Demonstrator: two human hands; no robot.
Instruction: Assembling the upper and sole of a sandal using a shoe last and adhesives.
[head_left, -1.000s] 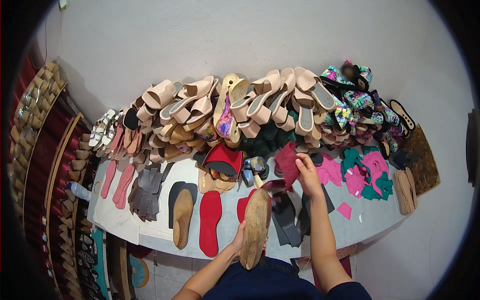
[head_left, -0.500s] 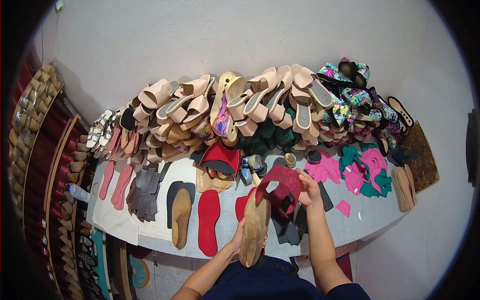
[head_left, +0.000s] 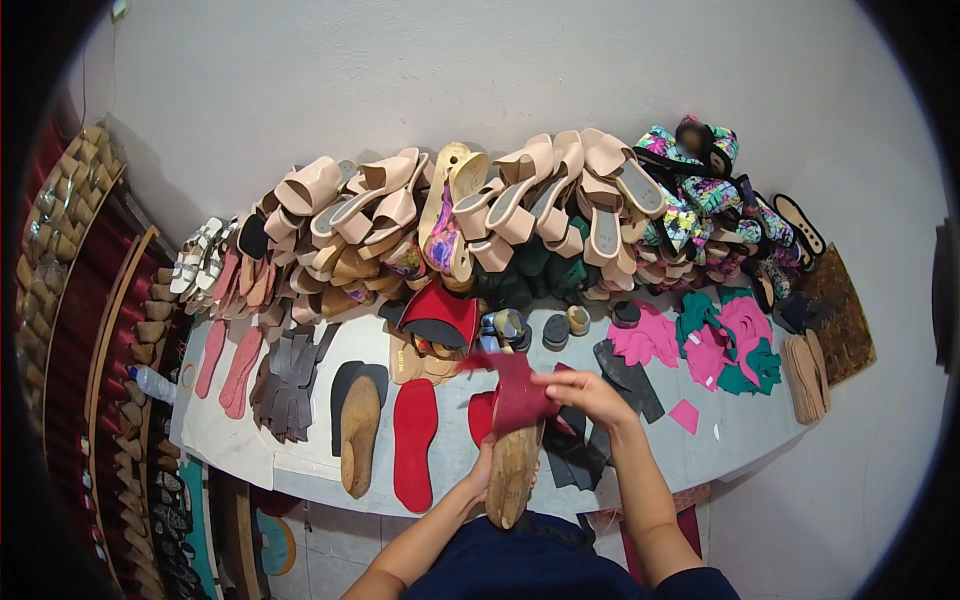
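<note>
My left hand (head_left: pixel 483 472) is closed around a worn wooden shoe last (head_left: pixel 513 478), held upright over the table's near edge with its narrow end toward me. A dark red shoe upper (head_left: pixel 522 400) with cut-out openings lies across the top part of the last. My right hand (head_left: pixel 592 395) pinches the upper's right edge between thumb and fingers. Left of the last, a red insole (head_left: pixel 414 445) lies flat on the table. A second wooden last (head_left: pixel 359 432) rests beside it, partly over a dark grey insole (head_left: pixel 344 385).
Piled sandals (head_left: pixel 520 200) line the table's back against the wall. Grey strap pieces (head_left: pixel 290 385) lie left; black pieces (head_left: pixel 575 460) and pink and green scraps (head_left: pixel 720 340) lie right. Small round containers (head_left: pixel 556 332) stand behind my hands. Shelves of lasts (head_left: pixel 135 450) are at far left.
My right hand has moved left and slightly down, bringing the dark red upper from beside the last to across its top. My left hand still grips the last.
</note>
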